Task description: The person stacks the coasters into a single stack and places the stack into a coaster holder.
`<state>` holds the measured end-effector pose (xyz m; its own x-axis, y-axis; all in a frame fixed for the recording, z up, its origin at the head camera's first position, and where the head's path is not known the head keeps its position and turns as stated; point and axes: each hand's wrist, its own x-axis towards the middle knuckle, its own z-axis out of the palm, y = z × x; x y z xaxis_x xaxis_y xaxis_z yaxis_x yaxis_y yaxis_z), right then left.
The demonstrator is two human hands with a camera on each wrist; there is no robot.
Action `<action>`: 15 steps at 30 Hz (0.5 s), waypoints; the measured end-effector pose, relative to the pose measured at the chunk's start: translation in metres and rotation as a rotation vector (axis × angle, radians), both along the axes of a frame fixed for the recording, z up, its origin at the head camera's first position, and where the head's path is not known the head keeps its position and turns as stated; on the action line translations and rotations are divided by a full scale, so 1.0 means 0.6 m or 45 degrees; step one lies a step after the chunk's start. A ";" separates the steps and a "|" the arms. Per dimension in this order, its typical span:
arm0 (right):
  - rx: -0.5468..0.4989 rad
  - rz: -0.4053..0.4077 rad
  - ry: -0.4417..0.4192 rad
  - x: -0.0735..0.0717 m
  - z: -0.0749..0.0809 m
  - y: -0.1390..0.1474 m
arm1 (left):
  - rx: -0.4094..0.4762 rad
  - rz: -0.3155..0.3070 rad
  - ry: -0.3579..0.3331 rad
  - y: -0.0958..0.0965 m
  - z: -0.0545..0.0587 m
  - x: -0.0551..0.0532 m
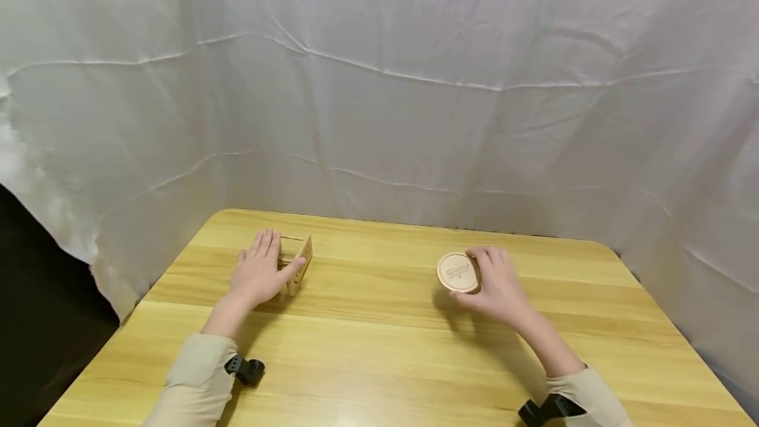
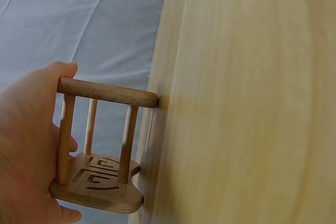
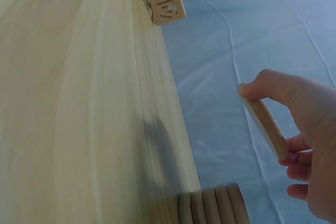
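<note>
On the left of the table, my left hand (image 1: 259, 273) holds a wooden coaster holder (image 1: 302, 267), thumb on one end panel and fingers on the other. The left wrist view shows its round posts and a cut-out panel (image 2: 100, 182); it stands on the tabletop. My right hand (image 1: 498, 285) pinches a round wooden coaster (image 1: 458, 272) by its edge, thumb and fingertips on opposite sides. Dark engraving marks its upper face. In the right wrist view the coaster is raised apart from a stack of several coasters (image 3: 212, 205) on the table; the head view hides that stack.
The wood-grain table (image 1: 356, 361) has rounded far corners. Behind and beside it hangs a pale, creased cloth (image 1: 379, 117). A dark area (image 1: 47, 295) lies off the table's left side. Each sleeve carries a black wrist camera (image 1: 252, 372).
</note>
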<state>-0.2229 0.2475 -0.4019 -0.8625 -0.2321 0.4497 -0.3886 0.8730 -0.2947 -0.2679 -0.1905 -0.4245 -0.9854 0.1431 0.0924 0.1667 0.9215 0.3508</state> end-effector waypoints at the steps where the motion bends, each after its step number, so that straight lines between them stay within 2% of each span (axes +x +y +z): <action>1: -0.010 -0.004 0.001 0.001 0.000 0.004 | -0.002 0.001 0.002 -0.001 0.001 0.000; 8: -0.021 -0.037 0.010 0.008 -0.003 0.034 | -0.002 0.001 -0.001 -0.001 0.006 0.001; 15: -0.038 -0.070 -0.056 0.016 0.001 0.062 | -0.002 0.000 -0.003 0.000 0.005 0.003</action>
